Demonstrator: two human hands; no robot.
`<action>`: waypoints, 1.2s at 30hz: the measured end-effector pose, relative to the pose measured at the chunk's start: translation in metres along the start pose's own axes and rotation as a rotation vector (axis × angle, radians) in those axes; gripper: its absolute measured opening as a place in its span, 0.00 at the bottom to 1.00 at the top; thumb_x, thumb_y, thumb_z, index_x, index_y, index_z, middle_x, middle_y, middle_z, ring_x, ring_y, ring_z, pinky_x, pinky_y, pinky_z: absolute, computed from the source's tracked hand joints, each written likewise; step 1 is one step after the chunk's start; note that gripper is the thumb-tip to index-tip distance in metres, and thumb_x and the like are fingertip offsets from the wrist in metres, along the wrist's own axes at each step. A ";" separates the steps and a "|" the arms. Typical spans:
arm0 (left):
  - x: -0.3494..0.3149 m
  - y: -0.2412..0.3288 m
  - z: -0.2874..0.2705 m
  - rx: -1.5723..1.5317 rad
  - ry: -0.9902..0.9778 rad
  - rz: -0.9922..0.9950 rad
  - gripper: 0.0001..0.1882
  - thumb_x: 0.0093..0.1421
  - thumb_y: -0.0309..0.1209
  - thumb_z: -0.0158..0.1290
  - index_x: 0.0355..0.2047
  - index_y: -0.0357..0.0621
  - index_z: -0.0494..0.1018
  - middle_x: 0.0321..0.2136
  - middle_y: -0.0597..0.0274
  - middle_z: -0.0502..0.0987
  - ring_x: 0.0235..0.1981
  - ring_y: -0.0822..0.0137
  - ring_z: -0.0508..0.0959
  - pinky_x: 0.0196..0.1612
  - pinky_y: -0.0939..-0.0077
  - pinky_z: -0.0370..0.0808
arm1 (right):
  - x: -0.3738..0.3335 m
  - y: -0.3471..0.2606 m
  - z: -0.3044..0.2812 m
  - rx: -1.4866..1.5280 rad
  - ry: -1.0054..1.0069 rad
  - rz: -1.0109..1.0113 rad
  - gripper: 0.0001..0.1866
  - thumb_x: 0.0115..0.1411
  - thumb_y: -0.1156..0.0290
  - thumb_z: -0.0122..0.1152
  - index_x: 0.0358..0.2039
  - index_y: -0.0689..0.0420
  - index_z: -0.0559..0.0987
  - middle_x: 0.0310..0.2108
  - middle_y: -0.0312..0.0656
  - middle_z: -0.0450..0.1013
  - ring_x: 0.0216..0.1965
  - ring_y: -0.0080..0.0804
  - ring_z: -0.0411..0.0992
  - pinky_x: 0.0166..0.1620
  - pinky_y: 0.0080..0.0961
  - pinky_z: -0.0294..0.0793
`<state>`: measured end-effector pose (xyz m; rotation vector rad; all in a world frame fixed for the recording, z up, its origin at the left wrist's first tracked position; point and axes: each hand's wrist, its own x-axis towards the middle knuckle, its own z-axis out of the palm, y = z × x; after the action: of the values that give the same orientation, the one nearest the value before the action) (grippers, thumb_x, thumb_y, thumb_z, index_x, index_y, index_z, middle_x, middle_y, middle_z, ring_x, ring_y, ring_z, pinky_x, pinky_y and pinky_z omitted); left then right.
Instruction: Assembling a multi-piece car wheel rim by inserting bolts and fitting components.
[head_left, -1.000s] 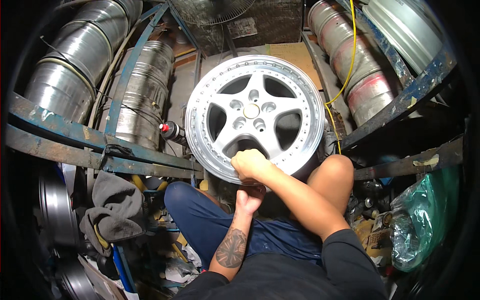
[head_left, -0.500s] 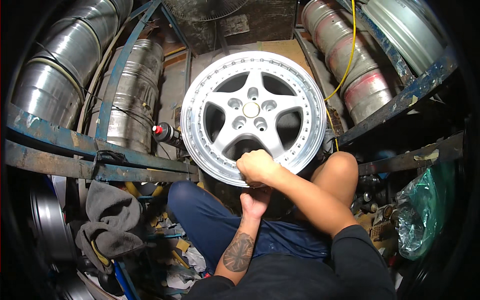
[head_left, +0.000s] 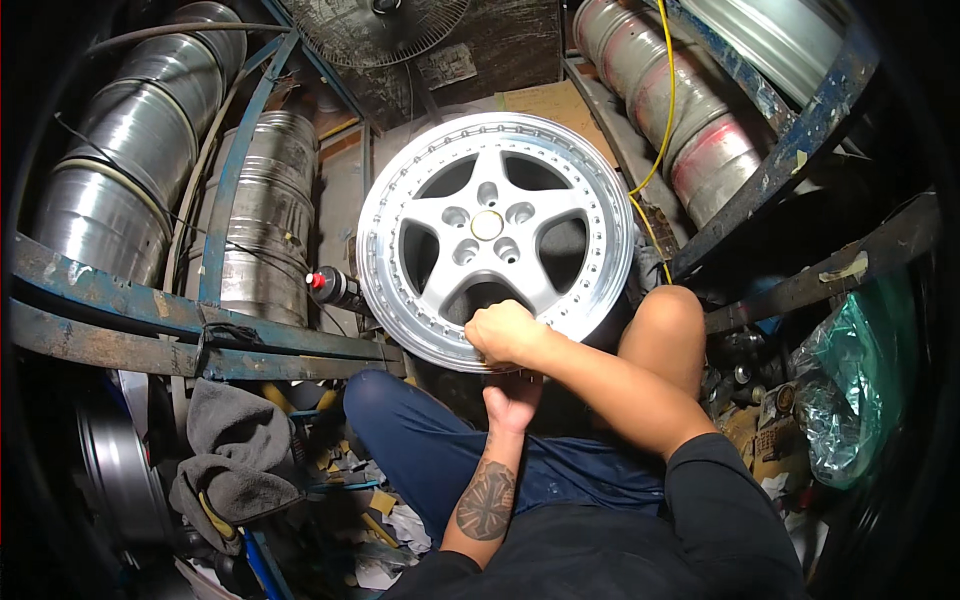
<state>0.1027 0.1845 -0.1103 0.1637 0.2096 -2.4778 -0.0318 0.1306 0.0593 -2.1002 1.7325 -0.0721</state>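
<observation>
Black bottle [head_left: 342,290] perhaps touches the silver wheel [head_left: 487,226].

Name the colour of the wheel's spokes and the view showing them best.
The wheel's spokes are silver-grey, showing best in the head view.

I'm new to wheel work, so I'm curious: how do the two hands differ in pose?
The right hand lies over the near edge of the silver wheel, the left hand beneath it. The right hand is curled, back upward; the left hand's fingers are hidden. Both are bare.
</observation>
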 end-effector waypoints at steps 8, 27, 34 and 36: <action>-0.003 0.001 0.019 0.104 0.170 0.086 0.18 0.66 0.37 0.39 0.52 0.44 0.69 0.50 0.55 0.73 0.49 0.59 0.73 0.53 0.59 0.67 | 0.000 -0.001 0.004 -0.034 0.040 0.054 0.09 0.41 0.70 0.66 0.26 0.56 0.84 0.28 0.46 0.81 0.32 0.40 0.81 0.33 0.35 0.79; -0.003 0.005 0.015 0.114 0.180 0.054 0.19 0.66 0.37 0.40 0.52 0.43 0.69 0.48 0.55 0.74 0.46 0.57 0.73 0.50 0.58 0.70 | -0.004 -0.002 -0.008 -0.036 0.034 0.059 0.08 0.47 0.70 0.62 0.28 0.57 0.84 0.29 0.46 0.81 0.32 0.41 0.81 0.33 0.36 0.80; 0.008 -0.005 0.056 0.172 0.445 0.090 0.18 0.66 0.37 0.38 0.50 0.43 0.70 0.47 0.55 0.74 0.43 0.59 0.73 0.48 0.62 0.70 | -0.005 0.001 -0.002 -0.034 -0.031 0.086 0.09 0.47 0.70 0.62 0.30 0.56 0.84 0.30 0.46 0.81 0.34 0.41 0.81 0.34 0.36 0.79; 0.005 -0.002 0.046 0.191 0.414 0.107 0.18 0.66 0.37 0.38 0.50 0.43 0.70 0.46 0.55 0.74 0.42 0.59 0.73 0.48 0.63 0.70 | -0.005 -0.001 -0.003 -0.036 -0.033 0.109 0.09 0.47 0.70 0.62 0.30 0.57 0.84 0.30 0.46 0.81 0.34 0.41 0.81 0.34 0.35 0.79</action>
<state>0.0948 0.1742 -0.0656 0.7517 0.1314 -2.3304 -0.0327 0.1348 0.0639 -2.0160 1.8378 0.0256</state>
